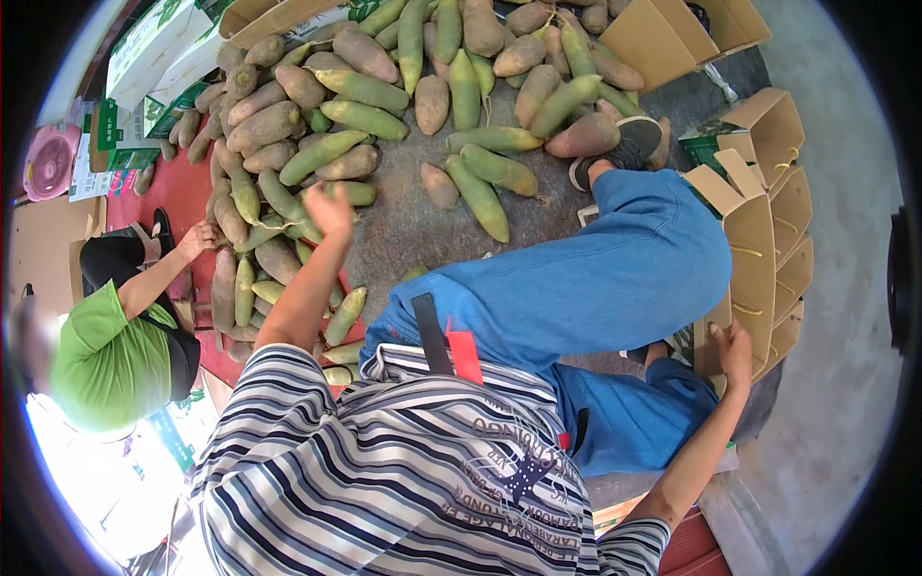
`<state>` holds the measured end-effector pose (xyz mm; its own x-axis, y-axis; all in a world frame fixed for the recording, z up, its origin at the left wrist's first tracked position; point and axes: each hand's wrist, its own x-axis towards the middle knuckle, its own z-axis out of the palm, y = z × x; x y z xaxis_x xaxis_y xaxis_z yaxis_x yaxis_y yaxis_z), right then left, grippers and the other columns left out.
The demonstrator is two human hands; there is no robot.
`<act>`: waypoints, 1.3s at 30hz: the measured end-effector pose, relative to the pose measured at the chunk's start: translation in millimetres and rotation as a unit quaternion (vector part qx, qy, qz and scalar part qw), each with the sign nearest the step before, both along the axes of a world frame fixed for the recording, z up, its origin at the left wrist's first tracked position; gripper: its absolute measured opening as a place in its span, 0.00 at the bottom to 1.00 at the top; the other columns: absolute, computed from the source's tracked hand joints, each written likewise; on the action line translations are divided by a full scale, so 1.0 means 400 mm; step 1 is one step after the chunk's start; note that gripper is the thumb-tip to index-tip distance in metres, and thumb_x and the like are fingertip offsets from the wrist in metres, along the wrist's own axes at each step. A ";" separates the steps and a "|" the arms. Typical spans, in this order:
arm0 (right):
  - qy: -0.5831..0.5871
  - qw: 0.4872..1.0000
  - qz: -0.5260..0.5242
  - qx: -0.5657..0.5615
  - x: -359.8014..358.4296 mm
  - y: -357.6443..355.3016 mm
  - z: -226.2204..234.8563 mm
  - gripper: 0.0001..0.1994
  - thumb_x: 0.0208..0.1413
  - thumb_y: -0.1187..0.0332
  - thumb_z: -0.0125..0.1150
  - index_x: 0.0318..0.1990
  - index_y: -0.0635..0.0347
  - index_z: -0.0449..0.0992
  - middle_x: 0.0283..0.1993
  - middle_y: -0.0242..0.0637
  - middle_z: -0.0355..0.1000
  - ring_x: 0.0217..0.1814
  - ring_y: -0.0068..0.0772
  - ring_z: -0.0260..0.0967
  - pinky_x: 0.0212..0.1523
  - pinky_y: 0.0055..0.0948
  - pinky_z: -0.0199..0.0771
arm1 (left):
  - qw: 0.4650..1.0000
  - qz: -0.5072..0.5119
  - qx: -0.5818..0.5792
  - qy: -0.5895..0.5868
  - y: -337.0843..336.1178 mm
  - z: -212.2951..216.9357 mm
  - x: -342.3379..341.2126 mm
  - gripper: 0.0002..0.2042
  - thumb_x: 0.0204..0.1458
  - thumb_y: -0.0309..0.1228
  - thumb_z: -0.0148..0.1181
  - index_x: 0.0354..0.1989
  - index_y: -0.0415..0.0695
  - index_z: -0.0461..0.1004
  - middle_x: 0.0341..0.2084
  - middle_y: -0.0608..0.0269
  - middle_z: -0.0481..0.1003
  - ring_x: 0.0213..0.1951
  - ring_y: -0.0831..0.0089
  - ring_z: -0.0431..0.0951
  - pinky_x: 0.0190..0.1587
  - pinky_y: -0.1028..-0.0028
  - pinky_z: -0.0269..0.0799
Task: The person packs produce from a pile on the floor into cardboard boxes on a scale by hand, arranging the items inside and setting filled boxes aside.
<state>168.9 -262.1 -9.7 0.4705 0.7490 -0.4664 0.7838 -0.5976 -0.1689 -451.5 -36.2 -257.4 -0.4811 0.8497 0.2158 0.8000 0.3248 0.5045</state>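
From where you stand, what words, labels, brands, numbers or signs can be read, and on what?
Striped shirt: dark lettering around a star print, partly legible; wording not copied here.
White-and-green cartons, upper left: printing too small to read surely.
Pink label, below them: marks too small to read.

Bright, soft light; white glare burns out the lower left. Edges bend toward the black rim; the co-worker's head [32, 341] is blurred.
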 end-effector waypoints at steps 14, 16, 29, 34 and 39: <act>-0.003 0.999 -0.031 -0.035 0.035 -0.044 0.015 0.15 0.48 0.65 0.55 0.45 0.59 0.71 0.41 0.46 0.71 0.45 0.45 0.67 0.45 0.36 0.65 | 0.847 0.166 -0.441 -0.246 0.021 -0.217 -0.253 0.34 0.33 0.56 0.64 0.42 0.38 0.71 0.36 0.54 0.73 0.35 0.64 0.72 0.41 0.67 0.69; 0.072 0.997 0.022 -0.013 0.044 0.012 -0.016 0.18 0.50 0.59 0.54 0.46 0.59 0.70 0.46 0.46 0.69 0.49 0.46 0.65 0.49 0.38 0.63 | 0.743 0.163 -0.245 -0.601 0.029 -0.206 -0.318 0.27 0.47 0.49 0.53 0.49 0.41 0.66 0.41 0.54 0.70 0.39 0.61 0.72 0.38 0.61 0.70; 0.264 0.939 -0.183 0.124 0.137 0.066 0.071 0.22 0.52 0.49 0.51 0.31 0.62 0.74 0.25 0.34 0.73 0.27 0.21 0.71 0.27 0.18 0.69 | 0.656 -0.058 -0.261 -0.706 0.197 -0.015 0.264 0.19 0.49 0.50 0.47 0.38 0.47 0.68 0.27 0.66 0.71 0.24 0.73 0.70 0.21 0.77 0.65; 0.229 0.944 -0.152 0.183 0.079 0.164 0.088 0.19 0.54 0.54 0.48 0.30 0.63 0.74 0.23 0.34 0.72 0.23 0.22 0.69 0.24 0.22 0.68 | 0.644 -0.168 -0.278 -0.692 0.213 0.138 0.379 0.18 0.50 0.46 0.50 0.44 0.47 0.66 0.37 0.68 0.69 0.34 0.73 0.69 0.33 0.73 0.66; 0.195 0.968 0.022 0.154 0.050 0.119 0.075 0.15 0.56 0.57 0.50 0.27 0.59 0.72 0.19 0.26 0.63 0.22 0.17 0.59 0.24 0.19 0.63 | 0.737 -0.189 -0.266 -0.592 0.146 0.281 0.478 0.18 0.50 0.44 0.51 0.46 0.48 0.68 0.42 0.67 0.70 0.44 0.72 0.69 0.45 0.69 0.65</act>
<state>188.8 -214.6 20.5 0.2674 0.8962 -0.3540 0.6479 -0.4392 -0.6223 -260.5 22.3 -145.1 0.2278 0.7845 -0.5768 -0.0138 0.5949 0.8037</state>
